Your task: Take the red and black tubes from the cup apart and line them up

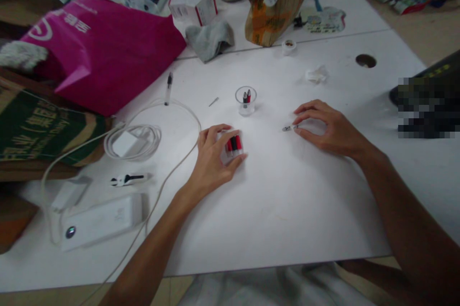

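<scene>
My left hand (219, 153) rests on the white table (280, 210), thumb and fingers wrapped round a small clear case (235, 144) with red and black pieces in it. To the right, my right hand (325, 129) pinches one end of a small black-and-silver piece (286, 128) just above or on the tabletop. Behind and between the hands stands a clear round cup (246, 107) holding a black piece (245, 98) and a red piece (249, 97).
Cables (156, 141), a power bank (104, 222), cutters (127, 180) and a pen (168, 89) lie left. A magenta bag (108, 52), grey cloth (209, 40), small round container (288, 47) and crumpled tissue (316, 74) are farther back. A dark object (427, 90) is at right.
</scene>
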A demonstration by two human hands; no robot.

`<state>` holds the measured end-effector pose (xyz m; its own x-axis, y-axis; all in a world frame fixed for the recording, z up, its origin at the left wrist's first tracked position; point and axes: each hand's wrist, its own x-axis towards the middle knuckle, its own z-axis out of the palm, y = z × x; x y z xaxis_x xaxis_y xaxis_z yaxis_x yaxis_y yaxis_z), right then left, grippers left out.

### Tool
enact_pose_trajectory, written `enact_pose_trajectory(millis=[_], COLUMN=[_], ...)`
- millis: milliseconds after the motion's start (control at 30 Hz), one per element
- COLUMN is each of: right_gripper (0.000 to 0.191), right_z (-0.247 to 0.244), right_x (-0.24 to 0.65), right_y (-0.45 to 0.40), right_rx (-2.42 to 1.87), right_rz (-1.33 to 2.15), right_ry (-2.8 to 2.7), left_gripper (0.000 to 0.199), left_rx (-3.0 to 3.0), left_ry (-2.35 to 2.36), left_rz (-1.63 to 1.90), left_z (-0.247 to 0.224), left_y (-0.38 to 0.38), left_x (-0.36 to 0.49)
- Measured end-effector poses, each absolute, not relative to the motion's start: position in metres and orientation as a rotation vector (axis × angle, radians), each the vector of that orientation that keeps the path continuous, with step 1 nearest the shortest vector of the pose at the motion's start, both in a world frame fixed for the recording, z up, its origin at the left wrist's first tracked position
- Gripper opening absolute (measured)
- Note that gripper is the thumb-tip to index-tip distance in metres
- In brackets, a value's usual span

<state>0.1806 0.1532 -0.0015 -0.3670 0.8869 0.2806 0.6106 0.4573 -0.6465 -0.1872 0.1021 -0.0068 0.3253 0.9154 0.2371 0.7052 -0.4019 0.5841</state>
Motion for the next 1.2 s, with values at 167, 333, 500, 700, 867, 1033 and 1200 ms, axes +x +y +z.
enact_pose_trajectory(millis=[167, 333, 500, 700, 867, 1033, 1200], right_gripper=[0.008, 0.005, 0.005, 0.004, 0.004, 0.006, 0.008], right_z=[-0.0023, -0.0034, -0.0023, -0.0006, -0.002, -0.0013, -0.0007], right_x=[0.1818, 0.1797, 0.1757, 0.1726, 0.1729, 0.1726, 0.1729], right_y=[0.1539, 0.1537, 0.1522, 0.1511, 0.1517, 0.1513, 0.1506], right_rx=[-1.25, -1.245, -1.245, -1.236, -1.23, -1.213, -1.215], right_rz=[0.594, 0.597, 0.618, 0.621, 0.626, 0.623, 0.629], right_ry=[-2.088, -2.1, -2.081, -2.083, -2.088, -2.096, -2.123], left_gripper=[0.057, 0.056, 0.057, 0.057, 0.057, 0.058, 0.058], left_rx=[2.216, 2.215, 2.202, 2.206, 2.199, 2.199, 2.206], left_ry=[1.446, 1.44, 1.442, 1.442, 1.432, 1.442, 1.433], left_rz=[0.756, 0.764, 0.77, 0.775, 0.781, 0.78, 0.778], left_z=[-0.0049, -0.0049, -0.0066, -0.0072, -0.0063, -0.0068, -0.0078], left_y=[0.1011, 0.1009, 0.1007, 0.1003, 0.1003, 0.1003, 0.1004], left_x=[-0.1866, -0.1867, -0.1874, -0.1875, -0.1869, -0.1873, -0.188])
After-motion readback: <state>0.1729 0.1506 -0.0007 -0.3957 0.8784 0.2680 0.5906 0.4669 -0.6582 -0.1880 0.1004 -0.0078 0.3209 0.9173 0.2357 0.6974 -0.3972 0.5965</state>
